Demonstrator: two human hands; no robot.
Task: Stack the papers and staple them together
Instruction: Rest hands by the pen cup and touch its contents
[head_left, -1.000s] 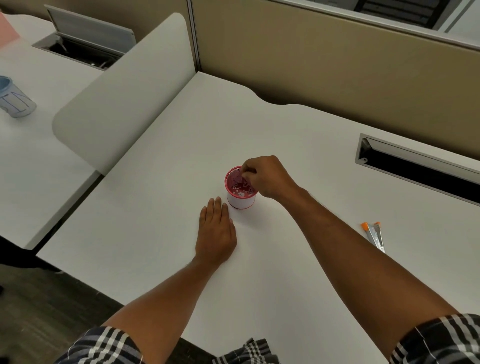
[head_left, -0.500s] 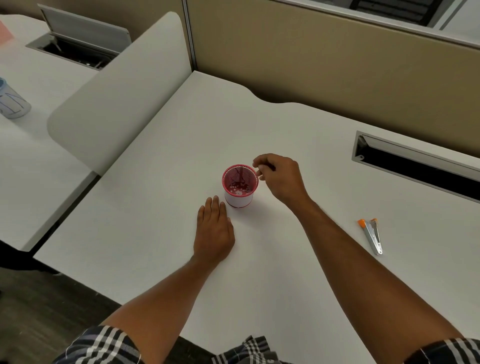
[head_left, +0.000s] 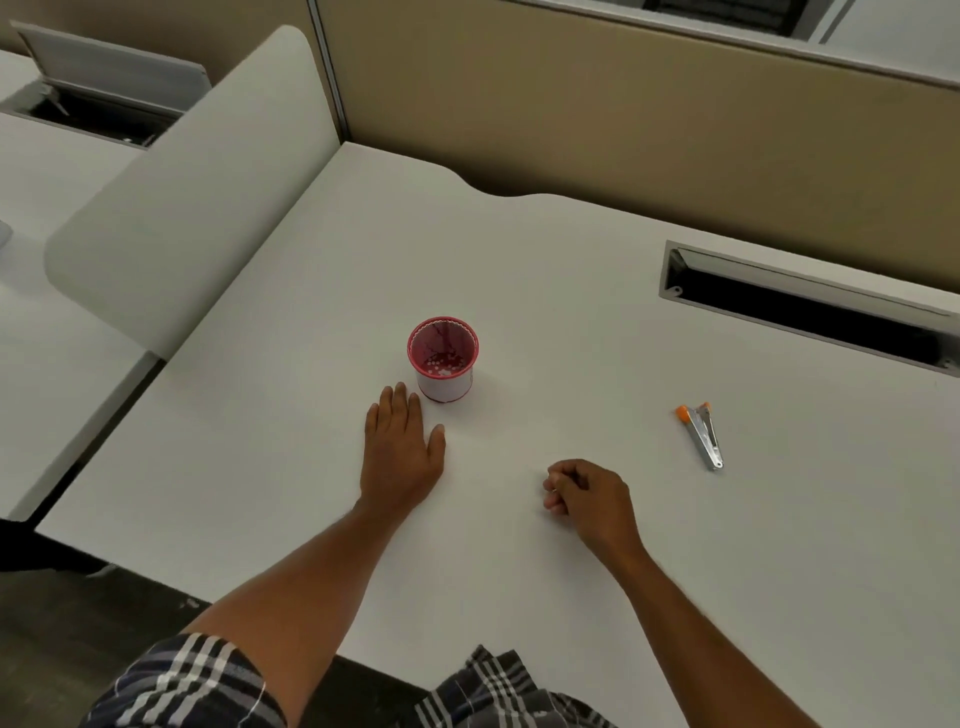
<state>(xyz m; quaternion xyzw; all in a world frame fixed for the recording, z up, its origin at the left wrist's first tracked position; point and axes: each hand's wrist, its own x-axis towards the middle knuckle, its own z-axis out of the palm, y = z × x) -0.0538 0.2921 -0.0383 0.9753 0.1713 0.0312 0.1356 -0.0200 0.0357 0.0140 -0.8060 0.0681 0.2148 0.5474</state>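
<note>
Your stapler (head_left: 702, 435), silver with orange tips, lies flat on the white desk (head_left: 519, 260) at right of centre, well apart from both hands. Left hand (head_left: 402, 449) flat, fingers spread open on the desk, just below the red mesh cup (head_left: 444, 358). Right hand (head_left: 589, 499) curled closed, lower centre; contents can't tell.

Matt white desk (head_left: 311, 415) — shiny metal stapler (head_left: 702, 436), orange plastic tips
</note>
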